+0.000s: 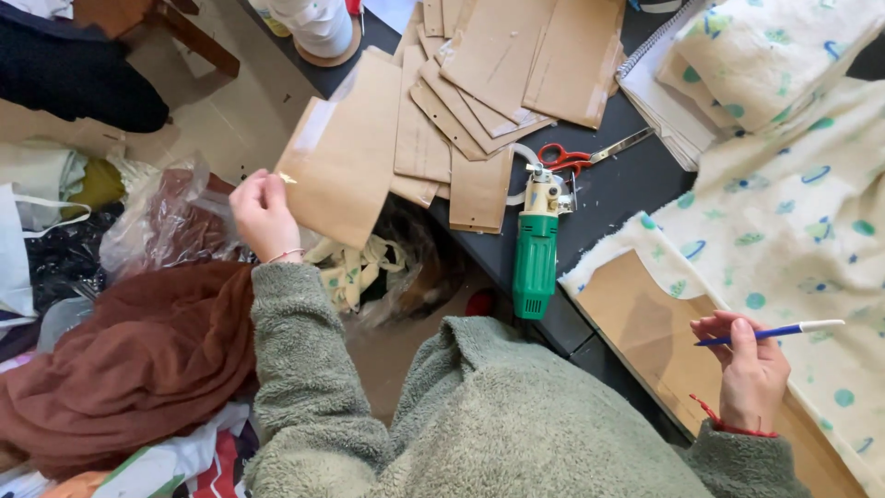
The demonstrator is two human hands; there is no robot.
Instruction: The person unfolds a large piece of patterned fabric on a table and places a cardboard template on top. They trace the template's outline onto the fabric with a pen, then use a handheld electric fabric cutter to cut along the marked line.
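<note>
So far we have one cardboard pattern piece (343, 152) pinched up in our left hand (263, 214), left of the green electric cutter (536, 251). Our right hand (751, 369) grips a blue pen (772, 332) over another template (664, 341) lying on the dotted fleece (793, 231), right of the cutter; we see no traced line or cut yet.

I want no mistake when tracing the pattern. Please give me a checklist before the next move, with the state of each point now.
1. Pen held in right hand: ok.
2. Pen tip on the card: not ok, it is above the card.
3. Card lies flat on the fabric: ok.
4. Left hand free to press the card down: not ok, it holds a pattern piece off the table.
5. Cutter and scissors clear of the card: ok.
6. Cutter switched off: cannot tell.
</note>
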